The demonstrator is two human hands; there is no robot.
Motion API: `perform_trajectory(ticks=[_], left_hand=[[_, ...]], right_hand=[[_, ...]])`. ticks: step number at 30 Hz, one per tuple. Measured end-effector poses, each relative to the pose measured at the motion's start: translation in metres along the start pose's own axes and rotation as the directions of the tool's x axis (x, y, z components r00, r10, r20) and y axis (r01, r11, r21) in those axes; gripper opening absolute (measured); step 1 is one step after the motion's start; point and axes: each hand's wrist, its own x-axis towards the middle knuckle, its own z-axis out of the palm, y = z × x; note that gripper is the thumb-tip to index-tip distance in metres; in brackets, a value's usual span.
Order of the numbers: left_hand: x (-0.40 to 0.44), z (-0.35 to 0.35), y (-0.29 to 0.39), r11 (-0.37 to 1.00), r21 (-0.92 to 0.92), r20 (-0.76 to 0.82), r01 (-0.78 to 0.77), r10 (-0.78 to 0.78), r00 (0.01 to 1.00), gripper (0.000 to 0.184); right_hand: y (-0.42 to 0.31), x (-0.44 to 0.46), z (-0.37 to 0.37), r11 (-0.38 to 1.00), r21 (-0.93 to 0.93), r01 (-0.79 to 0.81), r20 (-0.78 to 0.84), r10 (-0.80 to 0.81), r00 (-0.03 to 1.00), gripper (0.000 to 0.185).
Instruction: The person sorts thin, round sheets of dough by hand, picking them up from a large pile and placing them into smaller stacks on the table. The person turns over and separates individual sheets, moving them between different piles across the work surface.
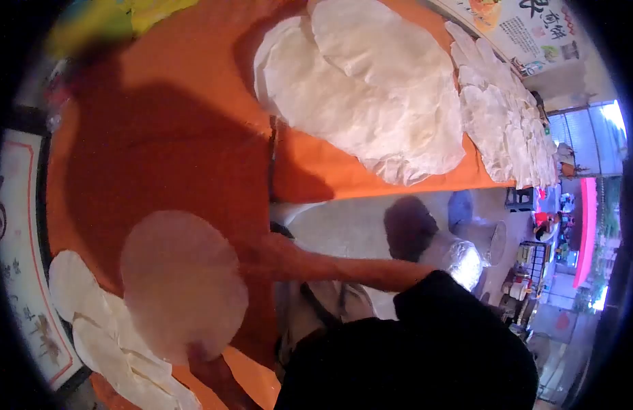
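A thin round flatbread [180, 273] shows over the orange cloth [193, 150], pale and slightly blurred. My left hand [206, 357] comes in from the bottom and grips its lower edge, thumb on the upper face. From the black sleeve on the right, my right forearm stretches left. My right hand [254, 258] is beside the flatbread's right edge; its fingers blend into the cloth and are blurred, so their grip is unclear. More flatbreads [111, 335] lie overlapping at the lower left, close to my left hand.
Large flatbreads [364, 82] overlap on the cloth at the top, with a row of folded-looking ones [504, 123] further right. Printed signs [528, 34] edge the table at the upper right and left. Foil-wrapped cylinder [460, 260], dark stool [519, 199] and shelves stand on the floor to the right.
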Motion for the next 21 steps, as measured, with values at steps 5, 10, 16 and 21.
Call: perform_trajectory(ticks=[5, 10, 16, 21], left_hand=[[-0.033, 0.030, -0.009, 0.988, -0.136, 0.032, 0.076, -0.072, 0.997, 0.053], [-0.063, 0.075, -0.018, 0.912, 0.028, 0.021, 0.410, -0.411, 0.911, 0.050], [-0.041, 0.071, -0.074, 0.915, 0.210, 0.368, 0.344, -0.400, 0.839, 0.042], [-0.050, 0.088, -0.063, 0.757, -0.194, 0.487, 0.624, -0.477, 0.731, 0.045]], right_hand=[[-0.001, 0.003, 0.043, 0.782, 0.601, -0.163, 0.009, 0.197, 0.980, 0.039], [0.011, 0.049, 0.031, 0.968, 0.060, 0.245, 0.147, -0.251, 0.957, 0.038], [0.002, 0.063, 0.003, 0.956, 0.021, -0.291, 0.340, 0.267, 0.902, 0.031], [0.039, 0.071, 0.008, 0.891, -0.415, 0.183, 0.388, -0.008, 0.922, 0.025]])
